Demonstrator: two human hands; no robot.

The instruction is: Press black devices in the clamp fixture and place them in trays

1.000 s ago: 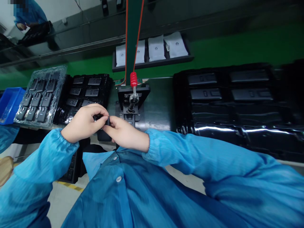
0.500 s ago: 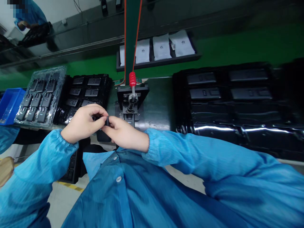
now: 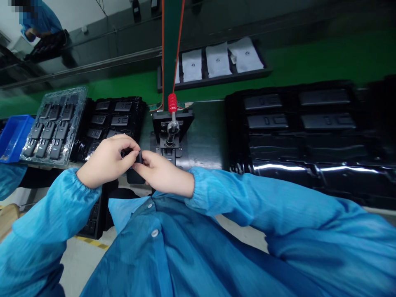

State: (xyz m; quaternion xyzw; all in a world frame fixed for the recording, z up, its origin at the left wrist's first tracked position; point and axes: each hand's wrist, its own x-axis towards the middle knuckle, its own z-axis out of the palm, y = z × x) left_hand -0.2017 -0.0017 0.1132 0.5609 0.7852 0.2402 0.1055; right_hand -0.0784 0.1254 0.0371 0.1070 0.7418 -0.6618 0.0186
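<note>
Black and small, a part (image 3: 140, 157) is pinched by the fingertips of the left hand (image 3: 108, 160) and right hand (image 3: 165, 173), near a red-handled clamp (image 3: 172, 103).

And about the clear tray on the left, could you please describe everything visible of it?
The clear tray looks like thin, glossy moulded plastic. It lies slightly angled, with rows of dark parts in it, some showing pale lettering. The blue bin is beside it; contact is unclear. Neither the left hand nor the right hand touches it.
</note>
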